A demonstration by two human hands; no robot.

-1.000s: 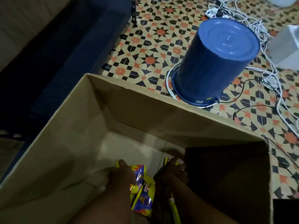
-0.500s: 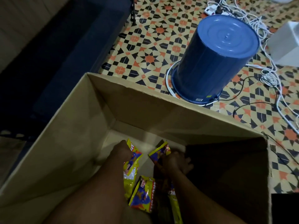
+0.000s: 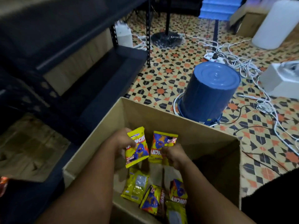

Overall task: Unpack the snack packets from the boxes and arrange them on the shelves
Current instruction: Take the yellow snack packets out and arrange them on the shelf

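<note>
The dark metal shelves showed no packets on the tiers in view. The cardboard box held four loose packets. Left hand pinched one yellow snack packet; right hand gripped another, both above the box.

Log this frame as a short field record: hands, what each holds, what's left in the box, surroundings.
left hand: grips a yellow snack packet
right hand: grips a second yellow packet
cardboard box: open; at least four packets lie on its bottom
shelves: dark metal rack, to the left
floor: upturned blue bucket, white cables
</note>
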